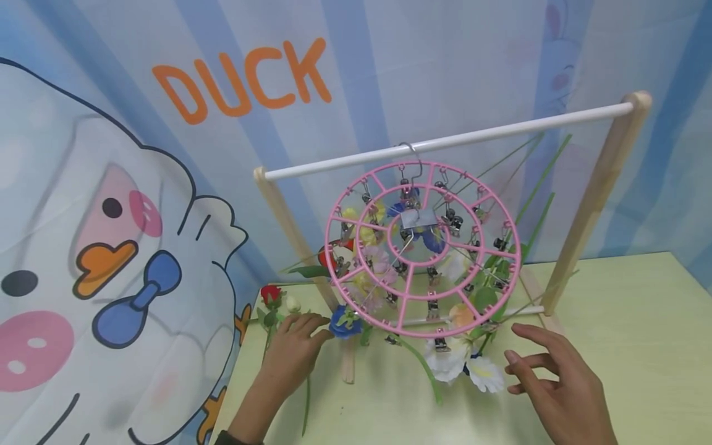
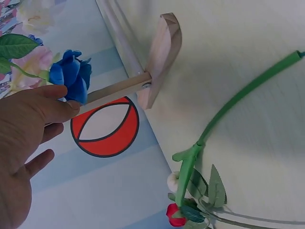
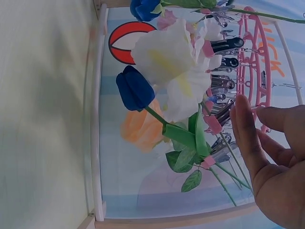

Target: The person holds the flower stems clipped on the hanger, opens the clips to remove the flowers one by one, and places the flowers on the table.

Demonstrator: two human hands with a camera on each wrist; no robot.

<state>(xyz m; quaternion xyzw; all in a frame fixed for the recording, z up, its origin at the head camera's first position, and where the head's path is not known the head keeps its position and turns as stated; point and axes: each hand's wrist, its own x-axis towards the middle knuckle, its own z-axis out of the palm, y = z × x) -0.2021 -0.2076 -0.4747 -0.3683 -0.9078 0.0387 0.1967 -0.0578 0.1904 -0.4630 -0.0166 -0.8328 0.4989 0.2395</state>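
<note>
My left hand (image 1: 297, 343) is at the blue rose (image 1: 345, 322), its fingertips right at the petals in the left wrist view. The rose hangs at the near left rim of a round pink clip hanger (image 1: 408, 266). My right hand (image 1: 564, 383) is held up right of the hanger, fingers apart and slightly bent, holding nothing. Nearest to it are white flowers (image 1: 447, 358), green stems and metal clips (image 3: 221, 83). In the right wrist view, a dark blue tulip (image 3: 135, 88) and a peach flower (image 3: 143, 126) hang beside the white ones.
The hanger hooks over a white rod (image 1: 456, 137) on a wooden stand (image 1: 595, 198). Pink, yellow and other flowers hang among its clips. A red rose (image 1: 271, 295) and a white bud (image 1: 292, 303) lie on the pale table (image 1: 628, 321) at left. A duck-print curtain (image 1: 389, 74) stands behind.
</note>
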